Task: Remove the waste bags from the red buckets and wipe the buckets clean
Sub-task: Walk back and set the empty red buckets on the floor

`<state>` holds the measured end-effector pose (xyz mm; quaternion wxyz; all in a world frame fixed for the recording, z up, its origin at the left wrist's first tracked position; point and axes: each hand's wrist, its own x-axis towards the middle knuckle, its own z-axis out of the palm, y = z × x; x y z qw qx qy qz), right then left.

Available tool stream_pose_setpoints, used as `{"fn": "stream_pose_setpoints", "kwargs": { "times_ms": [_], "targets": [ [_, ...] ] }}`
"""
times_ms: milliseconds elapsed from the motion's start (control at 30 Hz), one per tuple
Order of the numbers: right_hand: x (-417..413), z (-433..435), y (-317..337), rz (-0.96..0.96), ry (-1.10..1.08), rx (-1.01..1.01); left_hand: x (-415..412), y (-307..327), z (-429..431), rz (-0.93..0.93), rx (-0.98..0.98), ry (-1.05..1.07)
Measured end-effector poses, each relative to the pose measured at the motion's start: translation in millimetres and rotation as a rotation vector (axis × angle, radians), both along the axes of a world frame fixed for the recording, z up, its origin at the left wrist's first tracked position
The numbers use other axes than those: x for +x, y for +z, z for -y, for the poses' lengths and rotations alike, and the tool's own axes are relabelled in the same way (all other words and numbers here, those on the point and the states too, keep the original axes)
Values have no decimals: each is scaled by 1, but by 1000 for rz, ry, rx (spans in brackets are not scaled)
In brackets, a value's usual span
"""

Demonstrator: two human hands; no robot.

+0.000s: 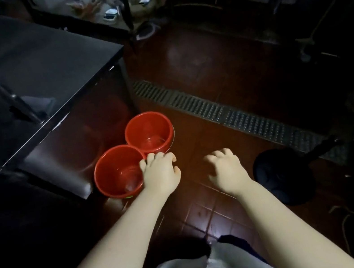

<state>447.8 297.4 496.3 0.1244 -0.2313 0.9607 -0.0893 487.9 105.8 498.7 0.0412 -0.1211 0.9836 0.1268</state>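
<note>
2 red buckets (pixel 134 153) unlined, glossy, touching; left hand (pixel 160 174) grip on near rim; right hand (pixel 226 169) released.

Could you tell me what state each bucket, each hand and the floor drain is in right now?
Near red bucket: upright, no bag inside, rim touching the other bucket.
Far red bucket: upright, no bag inside.
Left hand: fingers curled on the near bucket's rim.
Right hand: empty, loosely curled above the floor.
Floor drain: grate in place.

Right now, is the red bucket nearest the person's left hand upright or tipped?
Upright. The near bucket stands on the tiled floor with its round mouth facing up; the left hand touches its rim.
</note>
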Motion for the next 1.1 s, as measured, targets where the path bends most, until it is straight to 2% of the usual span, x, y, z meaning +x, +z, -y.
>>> {"fn": "stream_pose_setpoints", "kwargs": {
  "times_ms": [233, 333, 500, 633, 967, 1100],
  "targets": [
    [-164, 38, -15, 19, 117, 10, -149, -25, 35, 34, 7, 118],
    [-236, 57, -19, 93, 175, -6, -200, -33, 48, 85, 39, 210],
    [-347, 104, -27, 137, 313, -41, -259, -34, 77, 154, 74, 374],
    [-424, 162, -34, 103, 420, -46, -293, -45, 128, 138, 61, 543],
    [-564, 308, -33, 117, 762, 102, -406, -64, 245, 126, 135, 807],
    [-598, 357, -39, 90, 1035, 162, -442, -60, 267, 138, 151, 944]
  ]
}}
